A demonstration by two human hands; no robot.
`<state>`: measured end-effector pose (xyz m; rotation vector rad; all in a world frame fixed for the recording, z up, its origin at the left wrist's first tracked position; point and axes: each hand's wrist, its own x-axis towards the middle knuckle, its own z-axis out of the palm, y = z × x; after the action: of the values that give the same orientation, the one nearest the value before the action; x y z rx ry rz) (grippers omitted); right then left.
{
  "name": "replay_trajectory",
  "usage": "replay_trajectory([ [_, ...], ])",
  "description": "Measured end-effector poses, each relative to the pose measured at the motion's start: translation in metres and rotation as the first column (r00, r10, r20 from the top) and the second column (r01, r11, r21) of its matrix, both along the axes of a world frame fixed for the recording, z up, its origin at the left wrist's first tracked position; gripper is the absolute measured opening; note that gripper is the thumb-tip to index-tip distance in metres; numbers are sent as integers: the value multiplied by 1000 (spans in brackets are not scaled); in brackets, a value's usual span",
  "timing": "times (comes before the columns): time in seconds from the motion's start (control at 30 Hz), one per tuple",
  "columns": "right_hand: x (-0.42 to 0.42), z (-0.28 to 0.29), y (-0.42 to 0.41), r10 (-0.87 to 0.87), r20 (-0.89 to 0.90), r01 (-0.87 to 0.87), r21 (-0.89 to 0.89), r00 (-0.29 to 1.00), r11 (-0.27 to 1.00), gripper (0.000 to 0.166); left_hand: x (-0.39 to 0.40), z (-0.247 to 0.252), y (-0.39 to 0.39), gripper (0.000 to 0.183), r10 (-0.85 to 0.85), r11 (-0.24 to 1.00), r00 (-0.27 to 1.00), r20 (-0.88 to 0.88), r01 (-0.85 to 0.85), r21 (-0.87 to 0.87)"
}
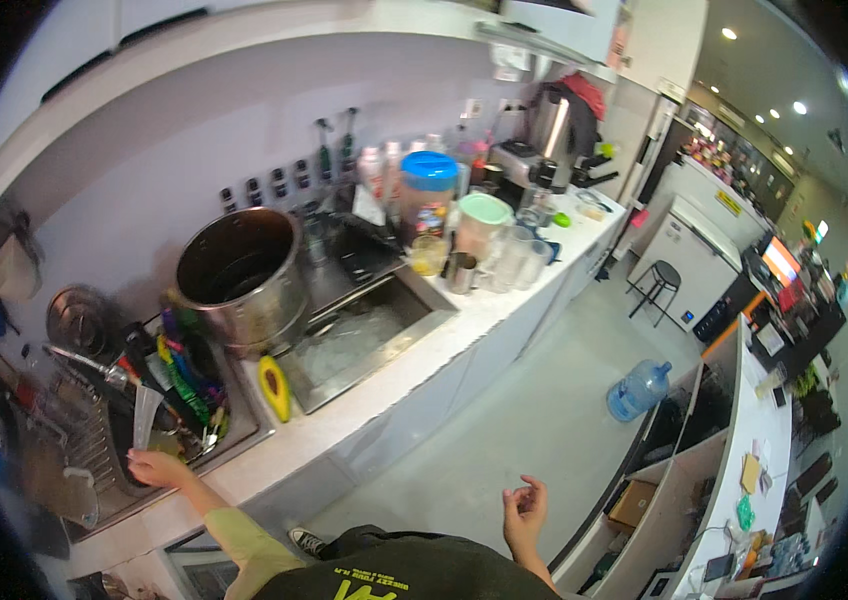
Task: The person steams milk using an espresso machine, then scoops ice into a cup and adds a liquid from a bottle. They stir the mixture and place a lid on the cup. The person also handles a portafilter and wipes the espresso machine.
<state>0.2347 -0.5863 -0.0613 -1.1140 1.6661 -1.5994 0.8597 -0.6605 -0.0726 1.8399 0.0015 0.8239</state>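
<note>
My left hand (160, 469) is over the front of the left sink basin (248, 439), its fingertips pinched at the narrow lower end of a pale translucent piece (145, 417). Its exact kind is unclear. Behind this piece, knives and utensils with green, blue and black handles (188, 390) crowd the basin. A metal faucet (86, 364) reaches over from the left. My right hand (526, 517) hangs above the floor, away from the counter, fingers loosely curled and apart, holding nothing.
A large steel pot (244, 277) stands between the basins, near an avocado-shaped item (274, 388). The second basin (364, 337) holds clear material. Jugs, including a blue-lidded one (428, 187), line the counter. A water bottle (638, 390) is on the floor beside shelving (683, 487).
</note>
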Motion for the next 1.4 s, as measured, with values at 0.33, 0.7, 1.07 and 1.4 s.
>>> replay_trajectory([
  [0.33, -169, -26, -37, 11, 259, -17, 20, 966, 1000, 43, -563, 11, -132, 21, -648, -91, -749, -137, 255, -963],
  [0.7, -382, -46, -297, 86, 386, -116, 53, 918, 992, 35, -871, -22, -299, 39, 183, -825, -806, -563, 186, -534],
  [1.07, -503, -15, -603, 168, 617, -262, 64, 769, 963, 43, -932, 26, -543, 60, 30, -613, -981, -193, 134, -778],
  [1.4, -532, 67, -898, 776, 261, -763, -174, 574, 623, 12, -988, 42, -675, 36, -727, -444, -649, -225, 694, -567],
])
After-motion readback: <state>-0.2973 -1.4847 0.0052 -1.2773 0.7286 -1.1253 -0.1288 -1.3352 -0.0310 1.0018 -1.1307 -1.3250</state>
